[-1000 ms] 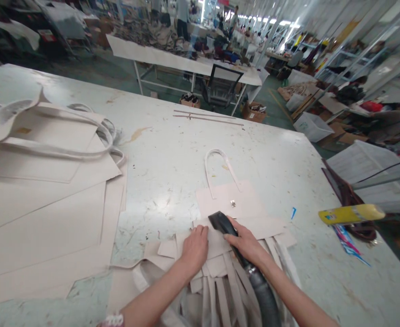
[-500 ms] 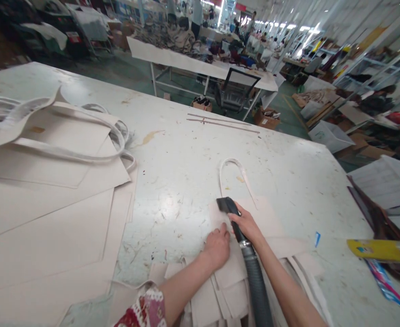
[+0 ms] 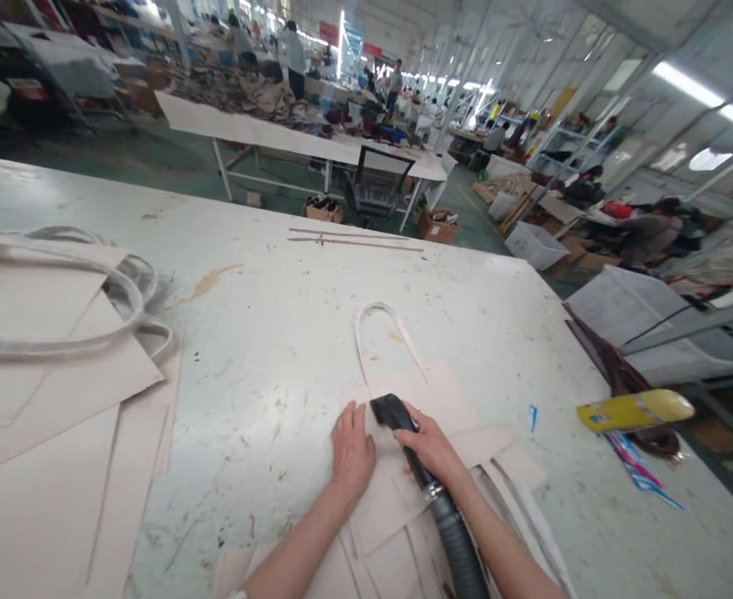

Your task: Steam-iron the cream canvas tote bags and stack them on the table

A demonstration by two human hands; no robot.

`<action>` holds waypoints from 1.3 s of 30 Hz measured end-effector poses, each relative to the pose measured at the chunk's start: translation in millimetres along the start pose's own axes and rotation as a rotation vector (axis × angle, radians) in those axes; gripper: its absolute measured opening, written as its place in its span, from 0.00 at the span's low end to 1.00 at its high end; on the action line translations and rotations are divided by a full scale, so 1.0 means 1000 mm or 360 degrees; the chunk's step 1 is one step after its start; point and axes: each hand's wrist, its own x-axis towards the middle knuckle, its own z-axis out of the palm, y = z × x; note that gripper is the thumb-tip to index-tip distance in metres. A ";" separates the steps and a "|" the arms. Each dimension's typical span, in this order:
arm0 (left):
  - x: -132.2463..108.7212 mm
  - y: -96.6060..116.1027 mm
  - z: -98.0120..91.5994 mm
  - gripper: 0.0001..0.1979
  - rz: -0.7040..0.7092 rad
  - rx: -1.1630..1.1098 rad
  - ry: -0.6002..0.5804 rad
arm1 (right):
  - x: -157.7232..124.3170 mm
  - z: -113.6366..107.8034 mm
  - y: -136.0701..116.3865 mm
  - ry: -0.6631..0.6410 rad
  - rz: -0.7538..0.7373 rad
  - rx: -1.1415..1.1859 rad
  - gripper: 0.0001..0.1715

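Observation:
My right hand is wrapped round a black vacuum nozzle with a ribbed grey hose running down toward me. The nozzle's head lies at the surface of a beige bag panel. A looped handle sticks out from the panel's far edge onto the table. My left hand rests at the panel's left edge, fingers stretched out and holding nothing. More beige pieces lie in a pile under my forearms, with long straps on the right side.
A stack of beige bag panels with handles covers the table's left side. A yellow spray can lies on the right, beside a dark strap bundle and a colourful packet. Thin brown strips lie near the far edge. Beyond stands a chair.
My left hand has moved leftward to the panel's edge and its fingers have straightened. The nozzle has come slightly nearer to me on the panel. The camera view has swung right.

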 end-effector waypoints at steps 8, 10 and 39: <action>0.052 0.017 -0.002 0.22 -0.0198 0.0323 -0.0077 | 0.024 -0.039 0.021 0.0452 0.0004 0.0316 0.40; 0.058 0.019 -0.005 0.20 -0.0222 0.0342 -0.0204 | 0.029 -0.062 0.030 0.0479 0.0054 0.0350 0.41; -0.106 0.057 -0.063 0.31 0.0839 0.0216 -0.0830 | -0.204 -0.159 0.092 0.0309 0.0354 0.0180 0.46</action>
